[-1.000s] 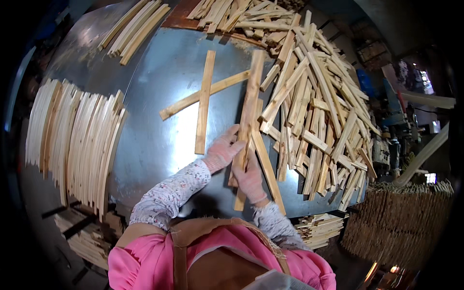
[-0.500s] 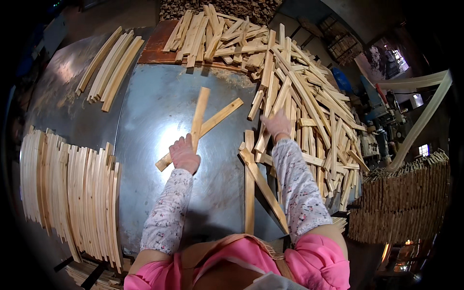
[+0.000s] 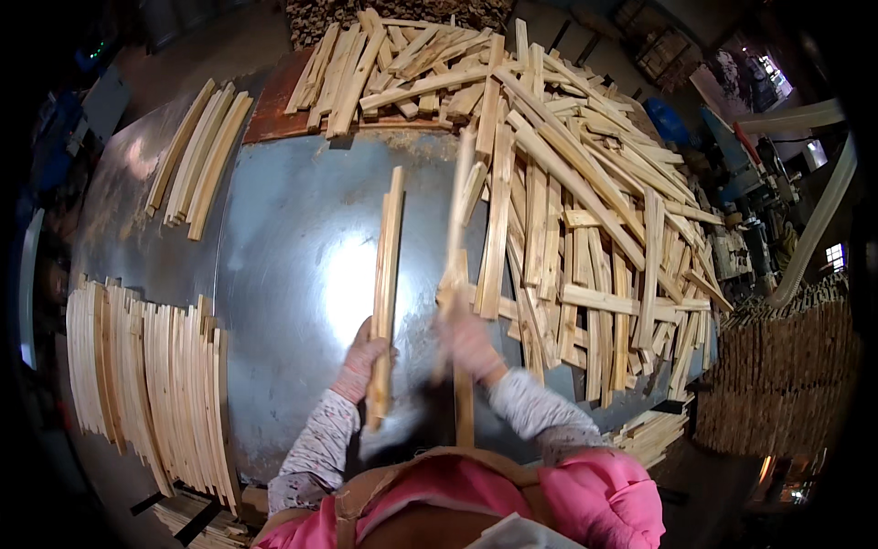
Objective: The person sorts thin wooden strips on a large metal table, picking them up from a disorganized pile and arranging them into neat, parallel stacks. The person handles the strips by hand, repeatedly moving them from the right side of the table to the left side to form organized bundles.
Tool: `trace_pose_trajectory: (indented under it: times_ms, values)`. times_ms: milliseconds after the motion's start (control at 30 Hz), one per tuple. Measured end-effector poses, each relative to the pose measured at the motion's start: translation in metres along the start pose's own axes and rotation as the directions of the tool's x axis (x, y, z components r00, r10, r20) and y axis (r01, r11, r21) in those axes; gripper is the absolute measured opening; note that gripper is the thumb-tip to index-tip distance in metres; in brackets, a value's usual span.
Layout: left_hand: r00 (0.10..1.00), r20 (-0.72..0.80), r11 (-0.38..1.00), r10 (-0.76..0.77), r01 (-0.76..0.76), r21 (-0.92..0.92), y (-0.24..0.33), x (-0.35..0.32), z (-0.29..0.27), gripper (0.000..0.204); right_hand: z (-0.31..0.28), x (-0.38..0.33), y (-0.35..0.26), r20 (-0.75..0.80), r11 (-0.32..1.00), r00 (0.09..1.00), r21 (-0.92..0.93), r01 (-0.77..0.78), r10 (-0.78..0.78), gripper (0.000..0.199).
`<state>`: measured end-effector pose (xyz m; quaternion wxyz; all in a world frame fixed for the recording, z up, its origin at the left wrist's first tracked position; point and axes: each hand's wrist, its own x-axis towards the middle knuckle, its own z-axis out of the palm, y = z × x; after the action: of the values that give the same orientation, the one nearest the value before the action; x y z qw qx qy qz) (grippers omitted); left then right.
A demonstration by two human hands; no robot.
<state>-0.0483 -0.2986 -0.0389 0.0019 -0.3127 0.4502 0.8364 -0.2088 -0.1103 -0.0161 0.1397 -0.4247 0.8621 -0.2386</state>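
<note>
My left hand (image 3: 363,366), in a pink glove, grips a long pale wooden strip (image 3: 386,274) that points away from me over the grey metal table (image 3: 293,238). My right hand (image 3: 471,343), also gloved, holds a second wooden strip (image 3: 456,247), blurred with motion, raised beside the first. Both strips stand roughly parallel, a hand's width apart. A big loose heap of wooden strips (image 3: 567,210) lies right of my right hand.
A neat row of sorted strips (image 3: 146,375) lies along the table's left edge, and another bundle (image 3: 197,160) sits at the far left. More strips (image 3: 384,64) are piled at the back. Stacked bundles (image 3: 786,375) stand off the table at the right.
Both hands have come back toward me, each lifting a strip off the table. The two strips, crossed on the table before, are now held lengthwise and parallel.
</note>
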Motion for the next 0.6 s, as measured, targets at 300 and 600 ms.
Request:
trace_pose_trajectory:
  times_ms: [300,600]
  values:
    - [0.997,-0.028,0.993,-0.073,0.076,0.096,-0.016,0.03,-0.018,0.068,-0.102,0.22,0.063,-0.352,0.968,0.934,-0.213,-0.134,0.052,0.047]
    - [0.986,0.048,0.983,-0.161,0.164,-0.079,-0.022,0.041,-0.031,0.066,-0.171,0.375,0.153,-0.311,0.693,0.758,-0.311,-0.651,0.573,0.059]
